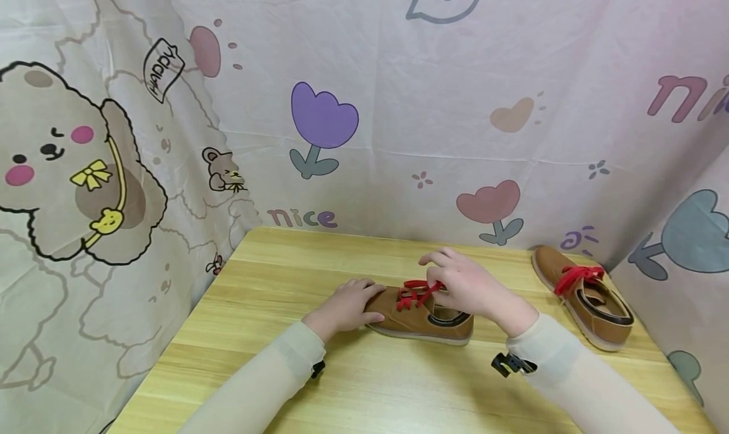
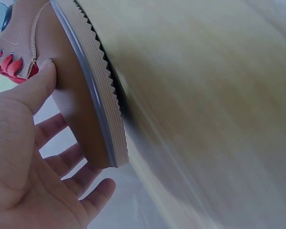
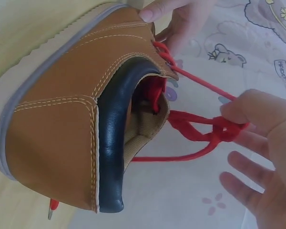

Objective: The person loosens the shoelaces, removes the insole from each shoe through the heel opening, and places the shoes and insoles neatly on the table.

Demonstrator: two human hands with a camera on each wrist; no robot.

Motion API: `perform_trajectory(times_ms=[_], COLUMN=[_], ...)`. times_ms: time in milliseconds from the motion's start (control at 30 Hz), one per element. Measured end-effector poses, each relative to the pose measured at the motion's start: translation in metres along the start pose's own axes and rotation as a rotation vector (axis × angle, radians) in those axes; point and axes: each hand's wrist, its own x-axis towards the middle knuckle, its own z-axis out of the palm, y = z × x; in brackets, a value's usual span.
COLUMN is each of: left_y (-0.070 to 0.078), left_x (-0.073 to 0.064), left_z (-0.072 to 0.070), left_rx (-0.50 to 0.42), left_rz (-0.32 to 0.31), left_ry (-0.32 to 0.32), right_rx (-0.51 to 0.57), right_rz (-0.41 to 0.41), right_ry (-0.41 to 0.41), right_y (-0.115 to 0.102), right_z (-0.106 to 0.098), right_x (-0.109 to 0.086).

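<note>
A brown shoe (image 1: 387, 310) with a pale sole and dark collar lies on the table, its toe to the left. My left hand (image 1: 345, 306) holds the toe, thumb on the near side (image 2: 26, 95) and fingers across the far side. Above the shoe's opening, my right hand (image 1: 464, 282) pinches the red shoelace (image 3: 224, 129) between thumb and index finger. The lace is bunched and looped at the fingertips, and strands run taut back to the eyelets. The other fingers of this hand are spread, loosely bent.
A second brown shoe (image 1: 598, 317) with a tied red lace (image 1: 578, 279) stands at the table's right side. The wooden table (image 1: 256, 358) meets printed cloth (image 1: 387, 168) at the back, left and right. In the right wrist view, a red lace tip (image 3: 53, 205) shows beside the heel.
</note>
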Motion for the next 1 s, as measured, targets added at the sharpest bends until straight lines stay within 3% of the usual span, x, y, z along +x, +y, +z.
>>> perform_trajectory(times_ms=[300,533,800,1000], left_y=[0.000,0.001,0.002,0.003], left_x=[-0.001,0.000,-0.001,-0.001], left_z=[0.000,0.000,-0.001,-0.001], left_rx=[0.003,0.005,0.005,0.000], left_rz=[0.001,0.002,-0.001,0.004], left_ry=[-0.003,-0.009,-0.011,-0.012], right_rx=[-0.009,0.042,-0.037,-0.031], right_rz=[0.036,0.107,0.156,0.114], right_ry=[0.108,0.064,0.088,0.110], right_y=[-0.002,-0.003,-0.004,-0.004], right_z=[0.002,0.006,0.011,0.015], right_x=[0.000,0.000,-0.004,-0.004])
